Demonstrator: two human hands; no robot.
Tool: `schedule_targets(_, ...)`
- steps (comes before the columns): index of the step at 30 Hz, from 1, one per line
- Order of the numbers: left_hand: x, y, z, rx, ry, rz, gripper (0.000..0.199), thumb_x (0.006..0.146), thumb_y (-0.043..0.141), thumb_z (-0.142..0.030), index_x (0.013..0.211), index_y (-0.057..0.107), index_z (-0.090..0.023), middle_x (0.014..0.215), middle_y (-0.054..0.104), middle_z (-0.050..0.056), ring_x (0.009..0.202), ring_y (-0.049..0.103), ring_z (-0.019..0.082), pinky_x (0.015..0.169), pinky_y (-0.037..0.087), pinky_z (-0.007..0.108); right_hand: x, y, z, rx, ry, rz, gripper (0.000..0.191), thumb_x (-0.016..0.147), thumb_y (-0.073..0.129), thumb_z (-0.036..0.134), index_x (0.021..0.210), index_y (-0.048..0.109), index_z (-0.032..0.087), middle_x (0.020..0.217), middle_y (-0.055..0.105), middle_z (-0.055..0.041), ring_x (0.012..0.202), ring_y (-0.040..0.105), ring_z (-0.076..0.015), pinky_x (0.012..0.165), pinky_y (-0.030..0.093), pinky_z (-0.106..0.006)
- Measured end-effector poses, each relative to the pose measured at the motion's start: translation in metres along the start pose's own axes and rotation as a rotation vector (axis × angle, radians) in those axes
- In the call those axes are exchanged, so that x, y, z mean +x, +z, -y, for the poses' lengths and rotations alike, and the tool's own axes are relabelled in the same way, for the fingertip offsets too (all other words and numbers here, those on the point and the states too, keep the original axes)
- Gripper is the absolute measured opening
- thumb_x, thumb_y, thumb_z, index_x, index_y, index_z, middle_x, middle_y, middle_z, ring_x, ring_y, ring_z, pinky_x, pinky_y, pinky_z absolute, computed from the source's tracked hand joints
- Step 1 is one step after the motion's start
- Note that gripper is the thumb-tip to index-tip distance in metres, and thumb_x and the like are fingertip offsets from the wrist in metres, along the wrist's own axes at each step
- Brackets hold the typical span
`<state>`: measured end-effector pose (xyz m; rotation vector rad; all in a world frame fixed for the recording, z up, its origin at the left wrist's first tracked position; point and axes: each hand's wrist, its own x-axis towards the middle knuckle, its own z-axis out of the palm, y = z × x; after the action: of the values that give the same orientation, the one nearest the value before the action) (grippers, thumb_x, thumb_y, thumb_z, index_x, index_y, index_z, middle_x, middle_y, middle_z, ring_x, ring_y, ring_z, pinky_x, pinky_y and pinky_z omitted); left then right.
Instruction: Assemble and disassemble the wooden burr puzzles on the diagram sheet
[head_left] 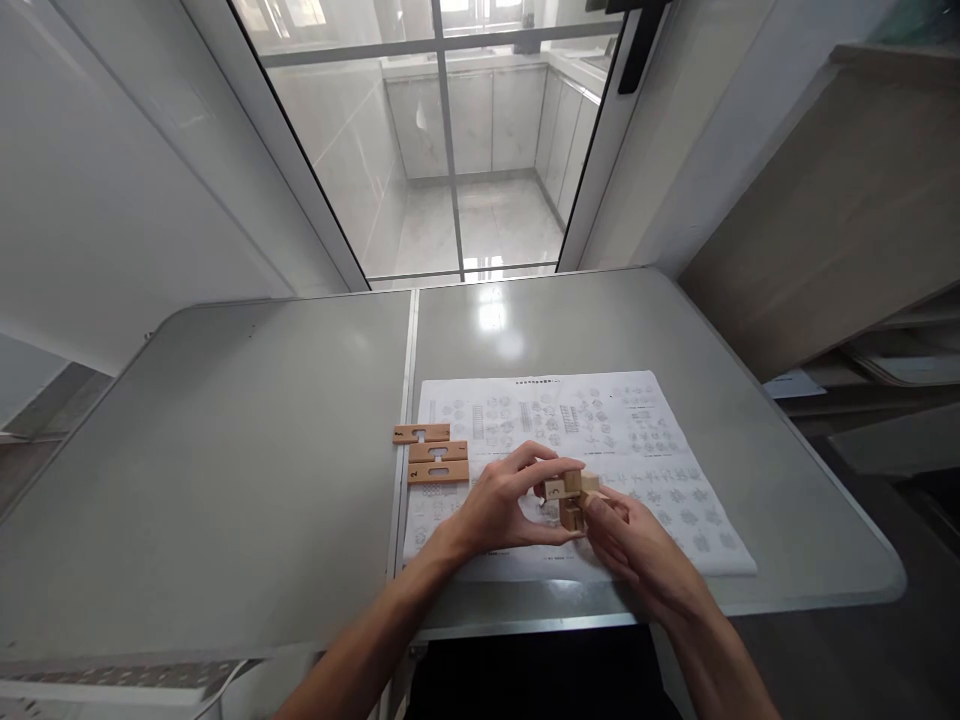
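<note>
A small wooden interlocking puzzle [572,485], made of several pale and brown notched blocks, is held between both hands above the printed sheet. My left hand [504,502] grips it from the left, fingers over its top and thumb along its lower side. On the other side, my right hand [637,535] pinches its right part, thumb and fingers closed. Parts of the puzzle are hidden by the fingers. To the left of my left hand lie three flat wooden pieces [438,471] with slots and marked numbers, partly on the sheet.
The large paper sheet [675,490], covered with small printed diagrams, lies on the right half of the grey folding table [225,450]. A metal seam [411,345] divides the table. Beyond its far edge stands a glass door [450,130]; wooden shelving [817,250] is at the right.
</note>
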<state>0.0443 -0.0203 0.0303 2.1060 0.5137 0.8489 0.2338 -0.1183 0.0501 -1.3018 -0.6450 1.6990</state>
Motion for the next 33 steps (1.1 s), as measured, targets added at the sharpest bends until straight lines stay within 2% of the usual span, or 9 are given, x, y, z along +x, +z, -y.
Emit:
schedule_targets(3, 0.001, 0.0, -0.003, -0.054, 0.011, 0.027, 0.064, 0.083, 0.087, -0.034, 0.142, 0.064, -0.025, 0.126, 0.072, 0.011, 0.106, 0.072, 0.023, 0.09, 0.062, 0.036, 0.0, 0.001, 0.002, -0.015, 0.002, 0.0, 0.067, 0.075, 0.087, 0.073, 0.103, 0.069, 0.014, 0.055, 0.036, 0.0111, 0.045, 0.018, -0.0032, 0.042, 0.016, -0.019)
schedule_targets(6, 0.001, -0.001, -0.005, -0.099, -0.01, 0.08, 0.061, 0.086, 0.085, -0.033, 0.142, 0.063, -0.023, 0.118, 0.076, 0.009, 0.097, 0.072, 0.021, 0.084, 0.06, 0.031, 0.0, 0.003, 0.004, -0.026, -0.001, 0.018, 0.067, 0.073, 0.089, 0.073, 0.098, 0.068, 0.014, 0.055, 0.036, 0.0106, 0.046, 0.019, -0.0034, 0.042, 0.015, -0.02)
schedule_targets(10, 0.001, 0.0, -0.005, -0.132, -0.055, 0.093, 0.062, 0.084, 0.086, -0.035, 0.141, 0.064, -0.022, 0.114, 0.076, 0.008, 0.08, 0.068, 0.015, 0.073, 0.058, 0.028, -0.001, 0.004, 0.006, -0.013, -0.014, 0.057, 0.065, 0.077, 0.083, 0.078, 0.082, 0.061, 0.017, 0.052, 0.031, 0.0117, 0.044, 0.014, -0.0024, 0.042, 0.012, -0.021)
schedule_targets(12, 0.001, 0.0, -0.004, -0.136, -0.065, 0.077, 0.064, 0.082, 0.088, -0.036, 0.14, 0.065, -0.022, 0.113, 0.076, 0.007, 0.073, 0.063, 0.012, 0.071, 0.058, 0.027, -0.003, 0.004, 0.006, -0.006, -0.029, 0.08, 0.065, 0.081, 0.078, 0.08, 0.074, 0.056, 0.018, 0.05, 0.032, 0.0105, 0.043, 0.016, -0.003, 0.043, 0.014, -0.022)
schedule_targets(15, 0.0, 0.0, -0.004, -0.123, -0.072, 0.07, 0.065, 0.081, 0.088, -0.037, 0.14, 0.065, -0.022, 0.111, 0.076, 0.007, 0.07, 0.062, 0.011, 0.073, 0.058, 0.028, -0.006, 0.002, 0.006, -0.023, -0.045, 0.097, 0.067, 0.089, 0.071, 0.079, 0.066, 0.05, 0.02, 0.047, 0.035, 0.0074, 0.044, 0.022, -0.0049, 0.046, 0.017, -0.023)
schedule_targets(17, 0.0, 0.0, -0.003, -0.114, -0.069, 0.076, 0.065, 0.081, 0.088, -0.037, 0.141, 0.065, -0.023, 0.112, 0.076, 0.007, 0.075, 0.065, 0.013, 0.075, 0.059, 0.029, -0.007, 0.001, 0.005, -0.024, -0.046, 0.09, 0.068, 0.09, 0.07, 0.078, 0.062, 0.046, 0.02, 0.046, 0.033, 0.0074, 0.045, 0.02, -0.0054, 0.046, 0.016, -0.023)
schedule_targets(21, -0.002, 0.0, 0.0, -0.083, -0.031, 0.058, 0.066, 0.081, 0.087, -0.035, 0.142, 0.064, -0.024, 0.116, 0.078, 0.007, 0.085, 0.071, 0.018, 0.078, 0.06, 0.03, -0.007, 0.001, 0.001, 0.026, -0.026, 0.081, 0.068, 0.089, 0.073, 0.075, 0.062, 0.042, 0.021, 0.05, 0.028, 0.0095, 0.046, 0.014, -0.0049, 0.044, 0.011, -0.023)
schedule_targets(30, -0.005, 0.002, 0.005, 0.012, 0.055, 0.012, 0.063, 0.081, 0.085, -0.036, 0.139, 0.066, -0.02, 0.111, 0.081, 0.008, 0.088, 0.075, 0.02, 0.08, 0.061, 0.031, -0.009, 0.007, 0.0, 0.051, -0.009, 0.06, 0.066, 0.088, 0.076, 0.073, 0.065, 0.042, 0.022, 0.053, 0.026, 0.0105, 0.049, 0.01, -0.0055, 0.045, 0.011, -0.023)
schedule_targets(33, -0.005, 0.003, 0.005, 0.002, 0.072, 0.014, 0.063, 0.081, 0.084, -0.033, 0.139, 0.065, -0.019, 0.103, 0.079, 0.006, 0.079, 0.072, 0.017, 0.074, 0.059, 0.028, -0.011, 0.009, 0.001, 0.043, -0.002, 0.042, 0.066, 0.085, 0.077, 0.075, 0.066, 0.042, 0.023, 0.053, 0.026, 0.0105, 0.049, 0.011, -0.0061, 0.045, 0.012, -0.023)
